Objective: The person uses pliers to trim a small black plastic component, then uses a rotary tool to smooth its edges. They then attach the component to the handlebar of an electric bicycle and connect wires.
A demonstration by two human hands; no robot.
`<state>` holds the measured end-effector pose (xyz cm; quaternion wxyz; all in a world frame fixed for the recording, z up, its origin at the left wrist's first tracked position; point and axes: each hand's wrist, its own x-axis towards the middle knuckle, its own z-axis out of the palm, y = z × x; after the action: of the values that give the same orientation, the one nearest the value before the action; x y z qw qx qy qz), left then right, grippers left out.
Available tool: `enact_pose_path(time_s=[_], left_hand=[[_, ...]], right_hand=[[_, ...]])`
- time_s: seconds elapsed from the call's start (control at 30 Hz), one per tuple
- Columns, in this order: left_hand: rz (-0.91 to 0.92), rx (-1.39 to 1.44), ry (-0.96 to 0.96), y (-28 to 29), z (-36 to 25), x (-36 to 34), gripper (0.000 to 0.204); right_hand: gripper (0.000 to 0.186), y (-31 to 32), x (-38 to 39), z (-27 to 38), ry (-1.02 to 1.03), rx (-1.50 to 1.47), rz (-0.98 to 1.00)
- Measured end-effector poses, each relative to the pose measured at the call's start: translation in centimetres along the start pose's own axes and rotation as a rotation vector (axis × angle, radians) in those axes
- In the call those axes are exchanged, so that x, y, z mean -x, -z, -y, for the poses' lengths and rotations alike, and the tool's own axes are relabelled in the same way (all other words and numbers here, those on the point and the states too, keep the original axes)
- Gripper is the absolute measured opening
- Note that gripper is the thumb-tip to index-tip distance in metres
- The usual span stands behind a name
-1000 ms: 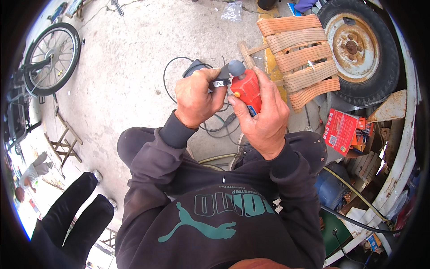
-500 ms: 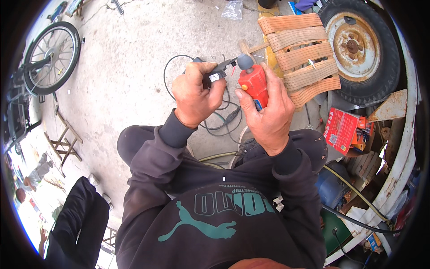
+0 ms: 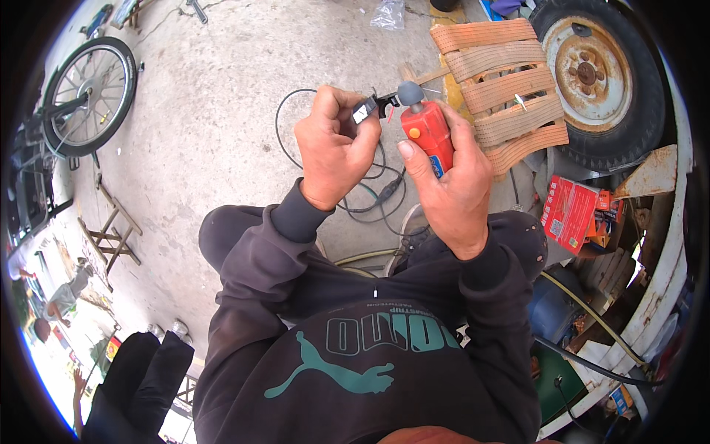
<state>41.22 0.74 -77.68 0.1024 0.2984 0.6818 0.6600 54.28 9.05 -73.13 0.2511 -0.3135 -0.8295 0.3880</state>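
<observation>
My left hand (image 3: 330, 152) is closed, pinching a small black plastic part (image 3: 364, 111) with a white label and a narrow arm pointing right. Wrapped around a red handheld rotary grinder (image 3: 427, 127) with a yellow button, my right hand (image 3: 460, 185) keeps the tool tilted up. A grey rounded grinding head (image 3: 410, 93) sits at the tool's tip. The black part's narrow end is right beside this head; whether they touch, I cannot tell. Below my hands a thin dark cable (image 3: 387, 191) loops over the concrete.
A slatted seat of webbing straps (image 3: 503, 68) lies ahead to the right, beside a rusty wheel with a tyre (image 3: 642, 96). A red box (image 3: 568, 214) and clutter stand at the right. A bicycle wheel (image 3: 89, 96) and a wooden folding stool (image 3: 111, 231) are at the left.
The black part has turned in my left hand, so its label shows differently. Its narrow end is nearer the grinding head. The grinder has tilted slightly, and the whole view has shifted a little.
</observation>
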Motion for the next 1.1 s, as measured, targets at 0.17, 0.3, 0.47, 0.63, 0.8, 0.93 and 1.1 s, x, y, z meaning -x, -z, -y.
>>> enact_pose_path(time_s=[0.17, 0.3, 0.47, 0.63, 0.8, 0.93, 1.1], left_hand=[[0.004, -0.048, -0.023, -0.1, 1.1, 0.3, 0.015], [-0.005, -0.045, -0.022, -0.4, 1.1, 0.4, 0.015], [0.01, -0.14, -0.08, -0.2, 1.2, 0.5, 0.017], [-0.004, -0.188, -0.167, -0.1, 1.5, 0.4, 0.019], [0.025, -0.227, -0.205, 0.0, 1.4, 0.5, 0.019], [0.029, -0.242, -0.225, 0.2, 1.6, 0.7, 0.019], [0.024, -0.242, -0.246, 0.2, 1.7, 0.5, 0.021]], right_hand=[[0.059, -0.2, -0.1, 0.1, 0.038, 0.105, 0.015], [0.059, -0.3, -0.1, -0.1, 0.05, 0.122, 0.005], [0.062, 0.0, 0.1, 0.0, 0.095, 0.161, 0.025], [0.059, 0.2, -0.2, 0.0, 0.116, 0.167, -0.016], [0.061, 0.4, -0.4, -0.5, 0.099, 0.166, -0.032], [0.062, 0.3, 0.0, 0.0, 0.135, 0.182, -0.002], [0.06, 0.5, -0.1, -0.3, 0.13, 0.161, -0.012]])
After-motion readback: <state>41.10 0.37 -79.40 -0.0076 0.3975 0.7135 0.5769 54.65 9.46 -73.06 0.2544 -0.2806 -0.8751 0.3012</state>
